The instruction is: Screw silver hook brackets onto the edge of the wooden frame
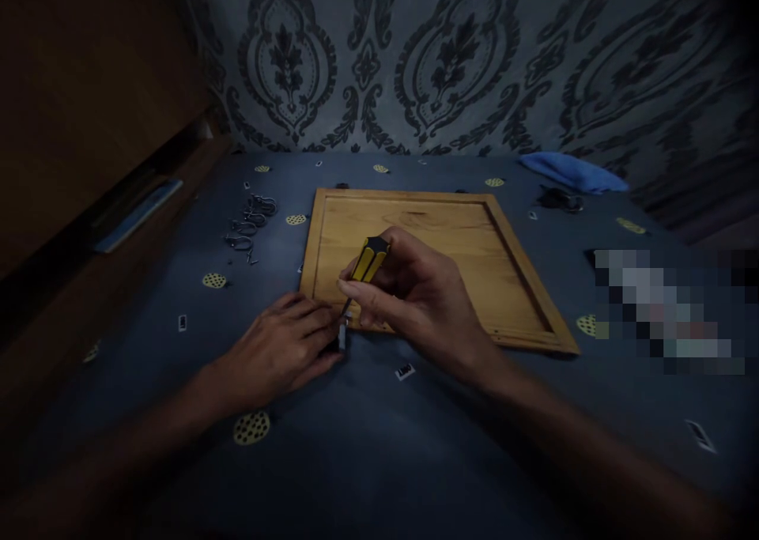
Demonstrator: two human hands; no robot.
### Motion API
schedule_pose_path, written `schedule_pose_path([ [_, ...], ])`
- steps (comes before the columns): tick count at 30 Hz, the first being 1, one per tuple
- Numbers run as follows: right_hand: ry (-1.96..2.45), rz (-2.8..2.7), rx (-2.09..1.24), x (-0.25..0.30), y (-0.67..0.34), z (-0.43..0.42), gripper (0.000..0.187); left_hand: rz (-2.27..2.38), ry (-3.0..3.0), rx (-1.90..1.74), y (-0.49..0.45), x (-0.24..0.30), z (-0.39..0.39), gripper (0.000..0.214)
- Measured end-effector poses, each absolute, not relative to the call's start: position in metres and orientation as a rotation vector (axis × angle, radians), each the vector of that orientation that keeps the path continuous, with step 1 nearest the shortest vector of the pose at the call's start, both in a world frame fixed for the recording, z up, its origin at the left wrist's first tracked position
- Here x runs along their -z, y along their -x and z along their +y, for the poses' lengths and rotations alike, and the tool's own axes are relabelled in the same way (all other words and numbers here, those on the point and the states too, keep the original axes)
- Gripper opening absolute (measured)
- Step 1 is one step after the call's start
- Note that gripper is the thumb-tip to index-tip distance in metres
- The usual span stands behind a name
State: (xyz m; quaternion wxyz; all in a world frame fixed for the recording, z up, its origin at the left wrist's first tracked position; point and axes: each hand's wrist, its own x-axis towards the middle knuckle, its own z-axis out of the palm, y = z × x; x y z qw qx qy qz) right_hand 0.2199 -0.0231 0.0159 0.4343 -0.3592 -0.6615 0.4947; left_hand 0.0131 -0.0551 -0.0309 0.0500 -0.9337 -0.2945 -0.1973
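A framed wooden panel (415,236) lies flat on the dark blue patterned cloth. My right hand (432,295) grips a screwdriver (368,262) by its yellow and black handle, its shaft slanting down to the panel's near edge. Right below the screwdriver tip sits a small metal fitting (342,336) at that edge; its exact kind is hard to make out. My left hand (285,346) is closed against the fitting and the panel's near left corner, fingers together and thumb below. Those fingers partly cover the fitting.
Several curved metal pieces (252,216) and a small screw (252,259) lie left of the panel. Beyond its right side are a blue cloth (572,172) and a small dark object (560,198). A wooden cabinet (95,89) borders the left, a patterned wall (368,66) the back. A blurred-out object (664,311) lies right.
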Motion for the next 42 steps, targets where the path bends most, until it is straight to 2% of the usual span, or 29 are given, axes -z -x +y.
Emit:
schedule_pose_path([
  [6,0.783,-1.803,-1.317,-0.027,-0.227,-0.02,0.031,-0.892,2.819,0.616,-0.014,0.03,-0.056,0.038],
  [12,0.929,-1.747,-1.113,-0.019,-0.224,-0.022,0.038,-0.88,2.815,0.604,-0.014,0.029,-0.055,0.035],
  [19,0.781,-1.86,-1.299,-0.027,-0.231,-0.019,0.031,-0.88,2.823,0.623,-0.014,0.028,-0.055,0.037],
  [25,0.903,-1.742,-1.133,-0.018,-0.222,-0.022,0.041,-0.883,2.818,0.613,-0.013,0.031,-0.055,0.033],
  [34,0.761,-1.842,-1.337,-0.03,-0.232,-0.017,0.029,-0.88,2.829,0.611,-0.013,0.03,-0.055,0.032],
  [42,0.843,-1.762,-1.245,-0.02,-0.223,-0.02,0.036,-0.887,2.841,0.607,-0.012,0.03,-0.056,0.031],
])
